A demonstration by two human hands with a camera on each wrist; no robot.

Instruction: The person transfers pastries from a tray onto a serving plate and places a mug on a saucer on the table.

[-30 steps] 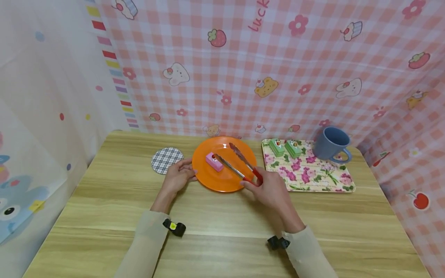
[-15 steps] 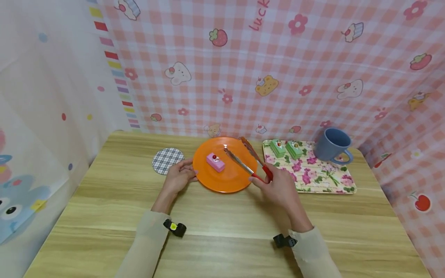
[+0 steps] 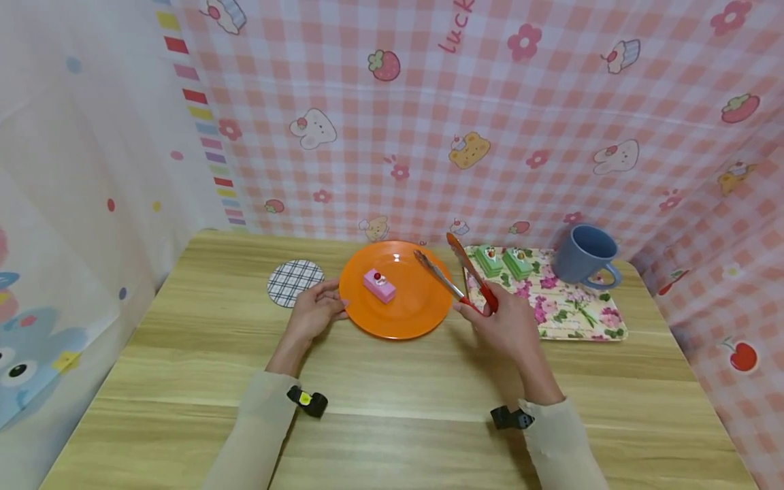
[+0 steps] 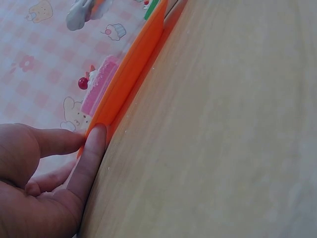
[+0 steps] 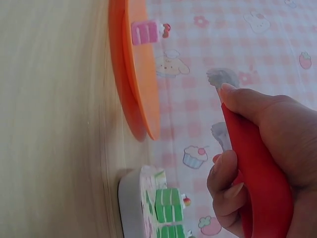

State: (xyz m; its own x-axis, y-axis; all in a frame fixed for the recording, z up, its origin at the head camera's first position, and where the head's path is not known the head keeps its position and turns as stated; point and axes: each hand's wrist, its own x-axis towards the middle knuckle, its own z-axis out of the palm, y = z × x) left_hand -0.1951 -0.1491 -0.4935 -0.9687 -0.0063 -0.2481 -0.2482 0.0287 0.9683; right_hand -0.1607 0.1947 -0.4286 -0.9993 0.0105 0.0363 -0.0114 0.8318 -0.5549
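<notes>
An orange plate point(image 3: 416, 306) lies on the table with a small pink toy cake slice point(image 3: 380, 286) on it, topped with a cherry. My left hand point(image 3: 316, 313) pinches the plate's left rim between thumb and finger, as the left wrist view shows. In my right hand point(image 3: 505, 323) are metal tongs point(image 3: 442, 278) with red handles, gripped with the arms spread and nothing between the tips. The tongs hang over the gap between plate and tray. Two green toy cake slices, a left one point(image 3: 488, 261) and a right one point(image 3: 517, 263), sit just beyond them.
The green slices rest on a floral tray point(image 3: 557, 323) at the right, which also bears a blue mug point(image 3: 582, 255). A round checked coaster point(image 3: 292, 283) lies left of the plate. Patterned cloth point(image 3: 392, 122) hangs behind the wooden table point(image 3: 392, 422).
My right hand has moved right with the tongs, from above the pink cake slice to the tray's left edge. The pink slice stays on the plate, and my left hand has kept its place.
</notes>
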